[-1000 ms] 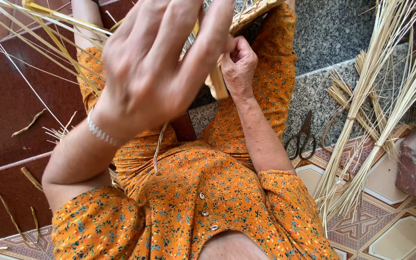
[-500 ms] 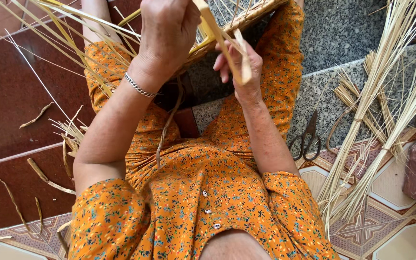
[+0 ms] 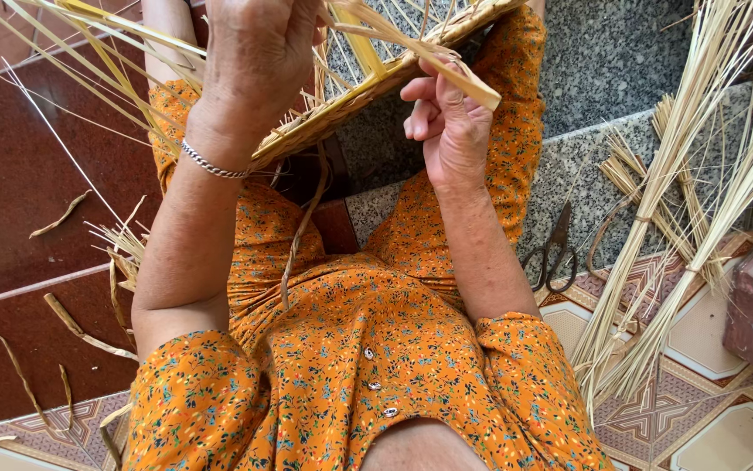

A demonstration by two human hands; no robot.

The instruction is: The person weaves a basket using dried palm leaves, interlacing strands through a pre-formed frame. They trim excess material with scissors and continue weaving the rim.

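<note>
both hands gripped a woven bamboo tray (image 3: pixel 367 96): left hand (image 3: pixel 258 52) on its rim, right hand (image 3: pixel 450 118) pinching a flat strip (image 3: pixel 433 61). scissors (image 3: pixel 555 249) and bundled straw stalks (image 3: pixel 681 209) lay near on the floor.

- Woven straw piece (image 3: pixel 367 100): flat, pale yellow-tan panel of plaited fibre with a tightly bound rim; held up above the lap, tilted, rim running from lower left to upper right; open lattice visible behind the rim; long loose strands fanning out to the upper left; one thin strand dangling from the lower edge toward the orange dress.
- Flat straw strip (image 3: pixel 429 61): broad, pale yellow, stiff; lying slantwise across the rim of the panel, free end projecting to the right; pinched at the right thumb and fingers, upper end running back into the weave.
</note>
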